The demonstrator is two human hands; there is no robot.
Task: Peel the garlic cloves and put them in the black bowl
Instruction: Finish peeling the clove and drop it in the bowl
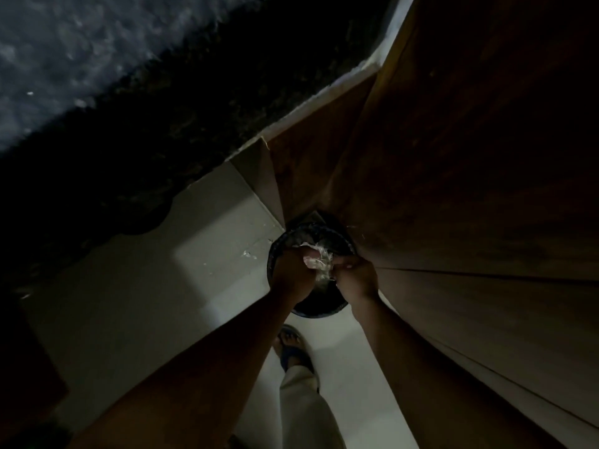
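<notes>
Both my hands meet over a dark round bin (275,257) on the floor. My left hand (291,275) has its grip curled round a pale garlic piece (311,260), and my right hand (355,275) pinches the papery skin (321,254) trailing off it. Whitish scraps lie inside the bin; in this gloom I cannot tell what else it holds. The bin stands on pale floor tiles (146,286), touching a brown wooden cabinet front (453,189). A few skin flakes (248,253) lie on the tiles beside its rim. My sandalled foot (291,346) stands near it.
</notes>
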